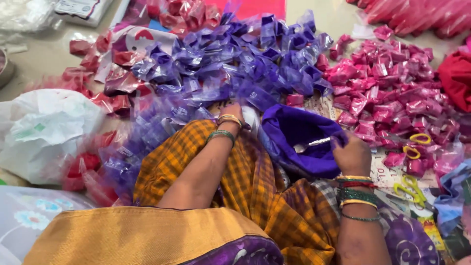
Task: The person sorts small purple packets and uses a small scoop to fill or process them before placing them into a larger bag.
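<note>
Right hand (pixel 352 156) fingers pinch purple cloth bag (pixel 299 142); left hand (pixel 234 114) fingers hidden, can't tell.

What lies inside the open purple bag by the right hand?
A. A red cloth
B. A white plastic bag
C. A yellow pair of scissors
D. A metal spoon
D: a metal spoon lies in the mouth of the purple bag, whose edge the right hand grips.

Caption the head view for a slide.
Right hand grips a purple cloth bag; left hand reaches into purple sachets beside pink sachets.
</note>
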